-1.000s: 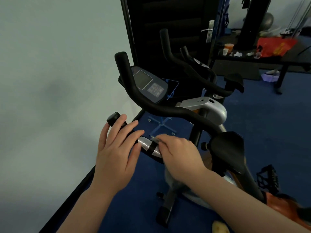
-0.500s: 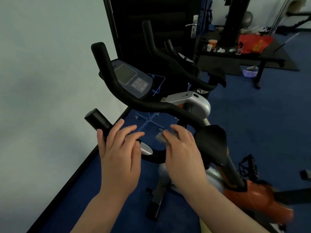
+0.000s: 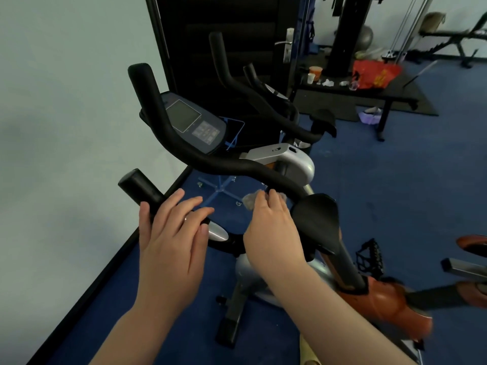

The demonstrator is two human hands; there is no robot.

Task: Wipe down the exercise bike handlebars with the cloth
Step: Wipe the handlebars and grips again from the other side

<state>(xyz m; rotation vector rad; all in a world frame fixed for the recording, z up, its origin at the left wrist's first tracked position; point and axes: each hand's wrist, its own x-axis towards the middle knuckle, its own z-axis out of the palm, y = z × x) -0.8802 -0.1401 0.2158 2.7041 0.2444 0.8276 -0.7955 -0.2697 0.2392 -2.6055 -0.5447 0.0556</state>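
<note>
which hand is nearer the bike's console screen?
Left. The left hand rests on the near handlebar end, below the console screen; the right hand, holding the cloth, is farther right.

Both forearms are bare, and a thin ring (image 3: 185,219) sits on one left finger.

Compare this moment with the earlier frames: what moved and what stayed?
The right hand carried the cloth off the silver sensor, along the bar towards the saddle. The left hand stayed resting on the black grip.
</note>
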